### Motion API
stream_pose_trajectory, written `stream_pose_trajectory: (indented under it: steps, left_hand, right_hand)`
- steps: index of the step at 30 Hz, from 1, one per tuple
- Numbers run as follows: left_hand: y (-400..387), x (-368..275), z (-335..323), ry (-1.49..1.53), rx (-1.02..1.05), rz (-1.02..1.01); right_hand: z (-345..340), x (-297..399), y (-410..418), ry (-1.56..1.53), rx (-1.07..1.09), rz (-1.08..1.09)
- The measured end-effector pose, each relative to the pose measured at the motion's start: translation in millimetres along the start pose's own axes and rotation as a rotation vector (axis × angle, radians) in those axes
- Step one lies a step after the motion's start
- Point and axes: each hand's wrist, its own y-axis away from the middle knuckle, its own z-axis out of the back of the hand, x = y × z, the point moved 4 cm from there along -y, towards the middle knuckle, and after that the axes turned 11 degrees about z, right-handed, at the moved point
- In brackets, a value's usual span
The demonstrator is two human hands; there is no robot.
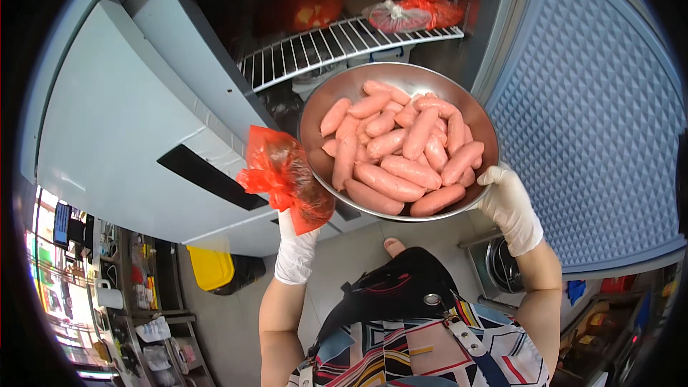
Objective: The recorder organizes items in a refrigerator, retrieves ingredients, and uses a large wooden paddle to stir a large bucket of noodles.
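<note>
A round metal bowl (400, 217) piled with pink sausages (389, 180) is held up before an open refrigerator. My right hand (508, 207), in a white disposable glove, grips its lower right rim, thumb on top. On the left, my gloved left hand (298, 247) is beneath a knotted red plastic bag (285, 174) with dark contents, against the bowl's left edge. The bag and bowl hide most of its fingers, so its exact grip is not visible.
Behind the bowl, a white wire shelf (333, 51) carries knotted bags (414, 12). An open textured door (596, 134) stands at right, a closed white door (129, 134) at left. A yellow-lidded bin (210, 269) and a metal rack (484, 266) stand low on either side.
</note>
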Motion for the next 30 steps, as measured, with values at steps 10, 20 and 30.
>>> stream_pose_trajectory:
  steps: [10,20,30]
  left_hand:
    - [-16.4,64.1,84.3,0.384,-0.106,0.19]
    - [-28.4,63.5,127.7,0.313,-0.37,0.165]
    - [21.3,65.6,149.3,0.563,-0.318,0.16]
  right_hand:
    - [86.4,-95.4,-43.9,0.156,-0.112,0.175]
    - [71.7,-88.6,-100.0,0.061,-0.132,0.137]
    - [27.1,-31.2,-216.6,0.082,-0.024,0.307]
